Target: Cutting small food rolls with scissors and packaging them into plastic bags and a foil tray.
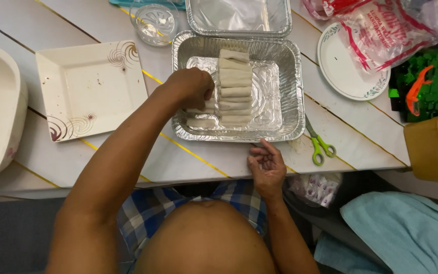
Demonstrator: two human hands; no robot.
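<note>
Our left hand (193, 87) seems to pinch a pale roll (202, 109) beside the stacked rolls (234, 86) in the foil tray (290, 96); right hand (265, 167) loosely curled, empty

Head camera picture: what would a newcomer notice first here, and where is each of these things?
The foil tray at the centre of the table draws the eye first, with a column of pale rolled wrappers lying in it. The left hand reaches into the tray at the rolls' left side, while the right hand rests palm up at the table edge just below it. Green-handled scissors lie right of the tray, and an empty square plate on its left.
</note>
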